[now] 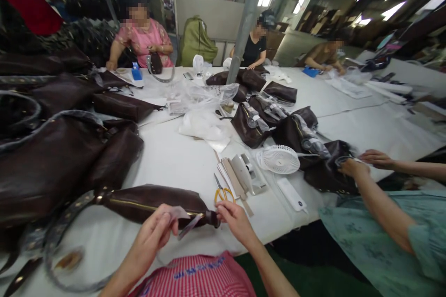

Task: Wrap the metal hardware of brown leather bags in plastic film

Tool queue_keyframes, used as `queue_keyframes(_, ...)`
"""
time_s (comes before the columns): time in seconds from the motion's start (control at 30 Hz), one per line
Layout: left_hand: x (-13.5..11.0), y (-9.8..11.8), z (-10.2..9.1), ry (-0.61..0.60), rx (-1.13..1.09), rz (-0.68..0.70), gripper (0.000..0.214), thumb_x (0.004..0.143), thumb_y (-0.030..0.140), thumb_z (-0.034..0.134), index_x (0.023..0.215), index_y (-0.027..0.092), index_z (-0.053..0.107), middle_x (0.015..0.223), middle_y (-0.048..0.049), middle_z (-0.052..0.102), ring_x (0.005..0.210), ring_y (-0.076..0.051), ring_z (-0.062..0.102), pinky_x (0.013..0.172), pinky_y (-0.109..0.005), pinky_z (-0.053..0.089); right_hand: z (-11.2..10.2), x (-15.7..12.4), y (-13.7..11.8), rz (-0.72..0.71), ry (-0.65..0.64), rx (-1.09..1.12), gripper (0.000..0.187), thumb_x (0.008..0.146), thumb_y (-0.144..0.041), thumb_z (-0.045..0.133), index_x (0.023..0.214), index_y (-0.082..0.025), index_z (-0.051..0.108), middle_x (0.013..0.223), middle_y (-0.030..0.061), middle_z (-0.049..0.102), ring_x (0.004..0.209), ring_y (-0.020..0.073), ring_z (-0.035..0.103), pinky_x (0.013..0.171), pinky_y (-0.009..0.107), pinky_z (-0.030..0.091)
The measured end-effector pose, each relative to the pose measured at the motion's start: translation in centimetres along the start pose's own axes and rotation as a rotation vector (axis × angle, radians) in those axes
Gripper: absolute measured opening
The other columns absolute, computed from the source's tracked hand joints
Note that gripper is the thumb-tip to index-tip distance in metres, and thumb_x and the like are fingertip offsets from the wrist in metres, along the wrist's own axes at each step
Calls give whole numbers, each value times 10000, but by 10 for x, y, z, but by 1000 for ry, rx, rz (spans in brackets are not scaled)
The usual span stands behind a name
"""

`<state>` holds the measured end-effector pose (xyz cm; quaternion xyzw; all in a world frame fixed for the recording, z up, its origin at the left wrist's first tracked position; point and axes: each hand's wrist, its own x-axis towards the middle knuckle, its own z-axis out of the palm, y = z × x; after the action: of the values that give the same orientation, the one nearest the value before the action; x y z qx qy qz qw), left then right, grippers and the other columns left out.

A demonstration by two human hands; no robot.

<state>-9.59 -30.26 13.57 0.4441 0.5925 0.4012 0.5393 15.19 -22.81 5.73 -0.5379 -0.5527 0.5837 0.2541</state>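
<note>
A dark brown leather handbag [156, 198] with a gold zipper lies on the white table in front of me. My left hand [158, 232] is closed, pinching a thin pale strip [179, 212] above the zipper. A translucent strip [190, 227] hangs by the zipper's right part. At the bag's narrow right end, the fingers of my right hand [235, 220] pinch its dark end tab [213, 218]. The bag's strap [52, 241], wrapped in clear film, loops on the left. Just beyond my right hand lie yellow-handled scissors [223, 193].
More brown bags [66, 162] are heaped at left, others [251, 125] across the middle. A white fan [280, 159], a tape dispenser [248, 174] and a white power bank [291, 194] sit right of the scissors. A co-worker's hands [355, 167] handle a bag at right; several people sit around the table.
</note>
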Motion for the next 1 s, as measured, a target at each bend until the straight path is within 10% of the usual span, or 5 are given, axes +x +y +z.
queue_keyframes(0.2,-27,-1,-29,35,187,51,333,848,440,574,670,170,655,750,-45,623,745,-181,566,693,-254,457,-38,-4,74,-4,132,-406,420,863,-526,404,821,-184,645,763,80,691,744,230,658,715,331,518)
queue_keyframes(0.57,-59,-17,-20,147,103,-107,294,757,397,623,584,170,551,649,-10,570,647,-154,518,641,-249,419,-9,-29,102,211,-3,-834,338,863,-183,465,1151,-152,640,1099,154,688,1066,256,632,897,342,449)
queue_keyframes(0.83,-65,-35,-13,175,63,-221,334,778,455,559,609,178,481,586,35,432,588,-124,409,568,-233,338,-8,-41,105,178,-102,-780,306,895,-231,392,1013,-148,662,1015,132,691,982,238,639,865,322,451)
queue_keyframes(1.0,-63,-46,3,127,200,-116,311,811,381,517,581,180,457,593,27,439,602,-129,418,591,-246,325,14,-47,60,65,-364,-398,378,901,-440,425,816,-161,665,780,54,683,792,200,637,742,292,489)
